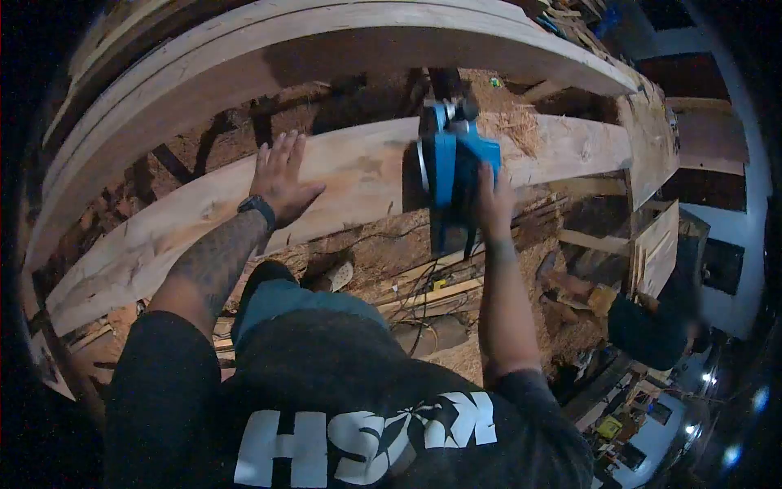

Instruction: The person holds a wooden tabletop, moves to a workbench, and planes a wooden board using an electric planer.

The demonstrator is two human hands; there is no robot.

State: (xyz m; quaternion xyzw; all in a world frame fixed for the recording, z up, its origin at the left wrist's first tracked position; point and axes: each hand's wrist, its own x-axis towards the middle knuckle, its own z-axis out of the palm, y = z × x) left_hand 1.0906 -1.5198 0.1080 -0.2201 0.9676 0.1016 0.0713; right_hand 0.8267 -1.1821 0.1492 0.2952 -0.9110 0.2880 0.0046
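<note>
A blue and black power planer (456, 159) rests on a long pale wooden board (350, 175), right of the view's middle. My right hand (494, 204) is closed round the planer's rear handle. Farther left, my left hand (281, 175) lies on the board with its palm down and fingers spread, and a dark watch (259, 210) is on that wrist. Curled wood shavings (515, 129) lie on the board just right of the planer. A dark cord (419, 301) runs on the ground below the board.
Large stacked boards (326, 49) arch across beyond the work board. Wood strips (432, 297) and shavings cover the ground below. At the right, another person (652, 326) is low down near plywood sheets (656, 253).
</note>
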